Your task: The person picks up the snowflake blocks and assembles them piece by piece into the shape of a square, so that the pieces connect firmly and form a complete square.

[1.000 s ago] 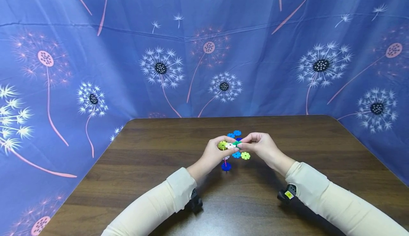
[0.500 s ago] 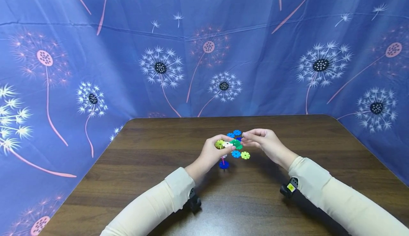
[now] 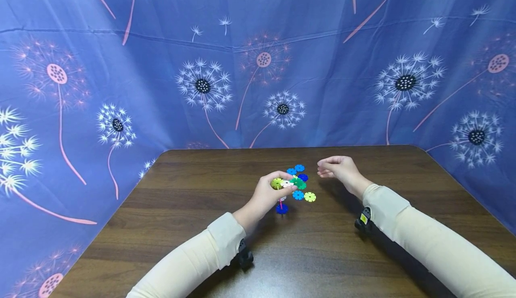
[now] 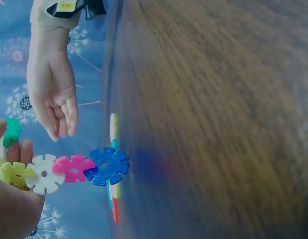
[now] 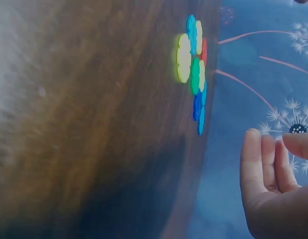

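My left hand (image 3: 266,192) grips a string of interlocking flower-shaped plastic discs by its upper part, over the middle of the table. From the fingers hang a yellow disc (image 4: 15,174), a white disc (image 4: 45,174), a pink disc (image 4: 74,169) and, lowest, a dark blue disc (image 4: 108,167). At the other end, a green disc (image 3: 299,183) pokes out past the fingertips, beside another white disc (image 3: 287,183). My right hand (image 3: 340,171) hovers to the right, apart from the string. Its fingers (image 5: 252,159) are loosely bent and hold nothing.
Loose discs lie on the brown wooden table (image 3: 193,190) behind and beside the string, among them light blue (image 3: 299,168), yellow-green (image 3: 310,197) and red (image 5: 204,51). A blue dandelion-print cloth (image 3: 322,65) hangs behind the table.
My right hand has let go of the green disc and drawn away to the right and slightly back. My left hand keeps its grip on the string, almost in place.
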`<action>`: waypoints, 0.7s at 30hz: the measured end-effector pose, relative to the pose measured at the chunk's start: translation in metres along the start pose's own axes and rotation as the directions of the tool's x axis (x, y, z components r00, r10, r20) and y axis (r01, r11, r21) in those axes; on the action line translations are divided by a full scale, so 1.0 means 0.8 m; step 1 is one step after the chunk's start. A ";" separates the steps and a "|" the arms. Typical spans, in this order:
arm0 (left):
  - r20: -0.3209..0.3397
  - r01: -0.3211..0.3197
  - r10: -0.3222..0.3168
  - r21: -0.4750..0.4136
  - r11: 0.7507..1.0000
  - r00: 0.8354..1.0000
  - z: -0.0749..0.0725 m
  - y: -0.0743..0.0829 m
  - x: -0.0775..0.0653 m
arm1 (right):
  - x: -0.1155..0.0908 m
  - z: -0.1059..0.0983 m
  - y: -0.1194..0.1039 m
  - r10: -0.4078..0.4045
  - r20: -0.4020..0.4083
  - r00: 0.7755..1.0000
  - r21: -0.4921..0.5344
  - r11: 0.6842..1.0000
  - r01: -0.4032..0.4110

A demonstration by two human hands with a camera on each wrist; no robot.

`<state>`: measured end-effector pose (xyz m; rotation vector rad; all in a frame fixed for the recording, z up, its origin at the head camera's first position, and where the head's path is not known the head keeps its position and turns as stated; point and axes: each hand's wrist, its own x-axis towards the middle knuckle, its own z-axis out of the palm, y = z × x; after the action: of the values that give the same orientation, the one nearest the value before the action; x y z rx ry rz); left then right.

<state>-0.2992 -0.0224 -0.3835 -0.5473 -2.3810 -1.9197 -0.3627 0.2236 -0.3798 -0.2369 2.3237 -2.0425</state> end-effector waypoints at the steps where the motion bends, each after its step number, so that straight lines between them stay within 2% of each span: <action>1: 0.000 -0.001 0.001 -0.001 1.000 1.000 0.000 0.000 0.000 | 0.003 0.001 0.000 0.009 0.001 1.000 -0.012 1.000 -0.009; 15: 0.000 0.027 -0.027 0.011 1.000 1.000 0.000 0.001 0.000 | 0.058 0.025 0.006 0.098 0.044 0.994 -0.163 0.983 -0.089; 17: 0.003 0.028 -0.028 0.014 0.999 1.000 -0.001 0.006 -0.001 | 0.066 0.028 0.009 0.115 0.046 0.992 -0.189 0.976 -0.105; 21: 0.017 0.020 -0.020 0.013 1.000 1.000 -0.003 0.030 -0.012 | 0.076 0.035 0.012 0.157 0.040 0.987 -0.251 0.958 -0.142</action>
<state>-0.2838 -0.0225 -0.3630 -0.5433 -2.4164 -1.9135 -0.4203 0.1888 -0.3882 -0.1226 2.4734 -1.6546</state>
